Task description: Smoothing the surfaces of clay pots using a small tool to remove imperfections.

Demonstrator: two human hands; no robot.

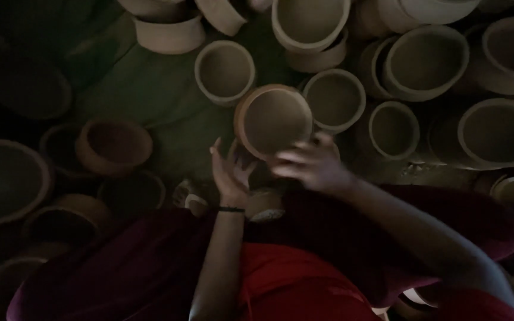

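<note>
The person is holding one orange-brown clay bowl (273, 120) tilted on edge, mouth facing up toward the viewer, above the green floor cloth (150, 95) and in front of the crowded pale clay pots (334, 100). It is looking stiff, brittle and moderately heavy, with a dry, non-slip surface; the thick rim and the underside are appearing the soundest places to grip. The left hand (231, 171) is cupping the bowl's lower left wall, fingers loosely spread. The right hand (313, 163) is blurring; its fingers are curling against the lower rim.
</note>
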